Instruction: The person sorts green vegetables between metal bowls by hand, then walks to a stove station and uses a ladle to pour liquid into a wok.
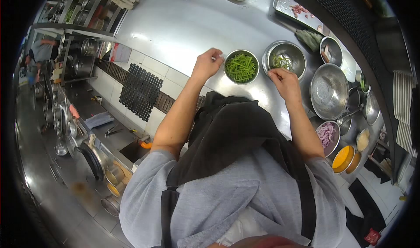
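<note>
Grey shirt, left fingers half-curled beside greens, right fingers bunched at steel bowl, grips unclear

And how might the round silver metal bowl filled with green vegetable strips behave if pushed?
The round silver metal bowl would probably slide, not roll, upright on the shiny metal counter. Being metal, it should stay rigid. The thin green vegetable strips, piled loosely inside, might spill if tipped.
</note>
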Action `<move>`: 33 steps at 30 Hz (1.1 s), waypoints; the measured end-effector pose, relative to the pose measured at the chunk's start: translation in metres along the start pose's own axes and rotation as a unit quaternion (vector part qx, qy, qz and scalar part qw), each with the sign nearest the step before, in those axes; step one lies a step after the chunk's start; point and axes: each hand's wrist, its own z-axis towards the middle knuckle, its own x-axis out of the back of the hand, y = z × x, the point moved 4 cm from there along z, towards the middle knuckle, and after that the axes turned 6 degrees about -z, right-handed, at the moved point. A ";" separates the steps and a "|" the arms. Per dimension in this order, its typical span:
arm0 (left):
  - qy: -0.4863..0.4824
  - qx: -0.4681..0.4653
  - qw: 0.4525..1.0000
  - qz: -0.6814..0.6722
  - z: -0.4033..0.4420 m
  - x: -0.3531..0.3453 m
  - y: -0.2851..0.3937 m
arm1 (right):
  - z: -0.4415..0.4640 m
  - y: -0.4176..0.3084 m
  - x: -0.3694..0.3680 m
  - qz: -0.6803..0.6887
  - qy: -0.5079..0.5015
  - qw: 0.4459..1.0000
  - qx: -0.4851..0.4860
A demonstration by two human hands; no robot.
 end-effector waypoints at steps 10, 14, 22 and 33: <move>-0.019 0.054 0.998 0.031 -0.033 -0.015 -0.003 | 0.007 -0.014 -0.050 -0.164 -0.088 0.975 0.123; 0.081 -0.140 0.978 0.133 -0.035 -0.012 0.033 | -0.001 -0.020 -0.052 -0.149 -0.101 0.977 0.115; -0.130 0.011 0.931 0.340 0.005 -0.065 0.046 | -0.001 -0.016 -0.060 -0.140 -0.109 0.975 0.137; -0.240 -0.064 0.905 0.346 -0.035 -0.047 0.059 | -0.002 -0.013 -0.060 -0.127 -0.129 0.977 0.112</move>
